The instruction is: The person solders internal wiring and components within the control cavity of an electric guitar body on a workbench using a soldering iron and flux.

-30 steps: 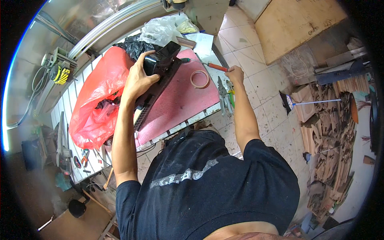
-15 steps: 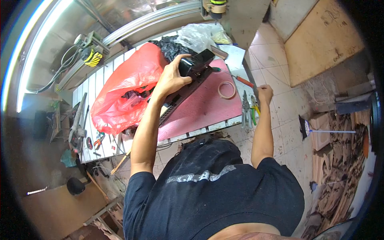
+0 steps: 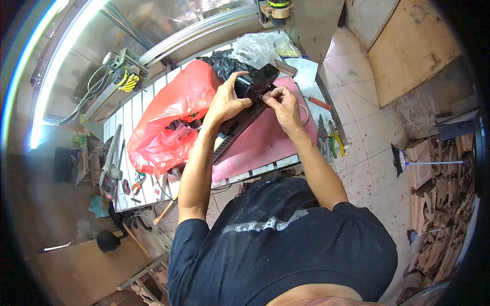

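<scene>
A long black device with a glossy casing [image 3: 263, 77] is held tilted over the pink mat [image 3: 265, 145] on the bench. My left hand [image 3: 227, 104] grips its upper part, thumb on the near side and fingers over the far side. At the device's right edge, my right hand [image 3: 284, 106] has thumb and forefinger pinched together; whatever is between them is too small to name. A tape roll [image 3: 305, 113] lies partly hidden behind my right wrist. Just right of it is a screwdriver with a red handle [image 3: 320, 103].
A red plastic bag [image 3: 168, 115] bulges left of the device, with black and clear bags [image 3: 253, 47] behind. Pliers with yellow-green handles [image 3: 335, 138] lie at the bench's right edge. Orange-handled pliers [image 3: 137, 184] and a long grey tool [image 3: 110, 173] are at the left.
My right hand has come in from beyond the bench's right edge to the device, its fingers now pinched there. My left hand keeps its grip. The whole view has shifted slightly.
</scene>
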The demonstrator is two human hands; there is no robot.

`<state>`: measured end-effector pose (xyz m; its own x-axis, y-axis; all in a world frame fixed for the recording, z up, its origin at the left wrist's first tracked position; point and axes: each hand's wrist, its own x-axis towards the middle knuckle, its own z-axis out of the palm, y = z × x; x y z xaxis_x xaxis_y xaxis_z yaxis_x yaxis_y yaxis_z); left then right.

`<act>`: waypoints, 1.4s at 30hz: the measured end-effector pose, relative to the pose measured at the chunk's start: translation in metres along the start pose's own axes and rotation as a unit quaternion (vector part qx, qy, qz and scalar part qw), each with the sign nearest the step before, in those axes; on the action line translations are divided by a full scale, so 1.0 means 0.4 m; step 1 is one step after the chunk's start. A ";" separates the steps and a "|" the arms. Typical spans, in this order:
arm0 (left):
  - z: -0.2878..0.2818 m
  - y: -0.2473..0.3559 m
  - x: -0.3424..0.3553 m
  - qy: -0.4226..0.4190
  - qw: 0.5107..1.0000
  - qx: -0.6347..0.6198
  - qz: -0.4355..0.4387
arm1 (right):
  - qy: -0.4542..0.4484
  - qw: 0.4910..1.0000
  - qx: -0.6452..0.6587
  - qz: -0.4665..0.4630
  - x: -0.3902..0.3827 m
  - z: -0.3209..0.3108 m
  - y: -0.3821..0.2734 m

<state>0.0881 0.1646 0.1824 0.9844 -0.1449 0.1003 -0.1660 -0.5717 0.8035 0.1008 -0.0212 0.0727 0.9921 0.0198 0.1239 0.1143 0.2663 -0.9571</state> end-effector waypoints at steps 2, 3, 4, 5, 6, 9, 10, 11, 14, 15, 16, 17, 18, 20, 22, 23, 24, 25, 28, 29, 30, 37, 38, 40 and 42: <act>0.005 -0.007 -0.002 0.013 1.000 0.004 0.014 | 0.008 1.000 0.001 0.010 0.010 0.004 0.010; 0.006 -0.009 -0.001 0.013 1.000 0.003 0.016 | 0.018 1.000 0.002 0.020 0.014 0.003 0.014; 0.004 -0.006 -0.004 0.011 1.000 -0.001 0.007 | 0.017 1.000 0.002 0.019 0.014 0.007 0.012; 0.002 -0.005 -0.005 0.008 1.000 -0.005 -0.001 | 0.017 1.000 -0.012 0.013 0.013 0.010 0.010; 0.002 -0.012 -0.002 0.008 1.000 -0.006 0.000 | 0.016 1.000 -0.025 0.005 0.012 0.012 0.008; 0.003 -0.027 0.009 0.014 0.999 0.001 0.032 | 0.018 0.997 -0.075 -0.023 -0.003 0.021 0.006; 0.001 -0.026 0.006 0.009 1.000 0.004 0.017 | 0.022 0.997 -0.075 -0.022 -0.010 0.026 0.004; 0.000 -0.026 0.005 0.003 1.000 0.007 0.002 | 0.030 0.992 -0.117 -0.026 -0.016 0.031 0.003; -0.004 -0.026 0.005 0.001 1.000 -0.004 0.005 | 0.044 0.979 -0.184 -0.071 -0.033 0.044 -0.023; -0.007 -0.024 0.003 0.000 1.000 -0.003 0.005 | 0.047 0.970 -0.210 -0.112 -0.038 0.047 -0.029; -0.009 -0.015 0.003 -0.008 1.000 -0.004 -0.009 | 0.049 0.970 -0.210 -0.113 -0.039 0.047 -0.028; -0.010 -0.010 0.004 -0.016 1.000 -0.004 -0.024 | 0.047 0.959 -0.239 -0.142 -0.040 0.048 -0.027; -0.011 -0.008 0.005 -0.017 1.000 -0.004 -0.023 | 0.045 0.947 -0.269 -0.171 -0.040 0.048 -0.025; -0.013 -0.010 0.004 -0.018 0.999 -0.007 -0.030 | 0.040 0.936 -0.286 -0.200 -0.039 0.053 -0.037; -0.014 -0.015 0.007 -0.020 0.999 -0.007 -0.034 | 0.036 0.924 -0.303 -0.230 -0.036 0.056 -0.040; -0.014 -0.016 0.009 -0.022 0.999 -0.007 -0.037 | 0.034 0.910 -0.325 -0.253 -0.032 0.056 -0.038; -0.013 -0.015 0.009 -0.022 0.999 -0.007 -0.036 | 0.033 0.896 -0.348 -0.276 -0.030 0.055 -0.037; -0.013 -0.013 0.008 -0.019 0.999 -0.007 -0.031 | 0.034 0.895 -0.348 -0.276 -0.028 0.055 -0.038; -0.009 -0.025 0.011 -0.007 1.000 -0.001 -0.004 | 0.035 0.878 -0.368 -0.305 -0.026 0.054 -0.043; -0.009 -0.031 0.010 0.004 1.000 0.007 0.017 | 0.032 0.878 -0.369 -0.304 -0.028 0.055 -0.045; -0.009 -0.037 0.010 0.004 1.000 0.007 0.018 | 0.029 0.878 -0.370 -0.302 -0.030 0.057 -0.048; -0.007 -0.030 0.012 -0.001 1.000 0.005 0.017 | 0.019 0.909 -0.349 -0.228 -0.029 0.061 -0.043; -0.008 -0.030 0.012 0.003 1.000 0.006 0.021 | 0.019 0.898 -0.359 -0.254 -0.028 0.061 -0.045; -0.011 -0.029 0.013 -0.002 1.000 0.010 0.012 | 0.021 0.887 -0.368 -0.279 -0.028 0.063 -0.050; -0.010 -0.029 0.013 -0.007 1.000 0.012 0.002 | 0.023 0.858 -0.402 -0.320 -0.026 0.066 -0.053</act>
<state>0.0953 0.1739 0.1759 0.9830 -0.1575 0.0946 -0.1706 -0.5910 0.7885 0.0867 -0.0017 0.0986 0.7112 0.0736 0.6991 0.6168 -0.5423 -0.5705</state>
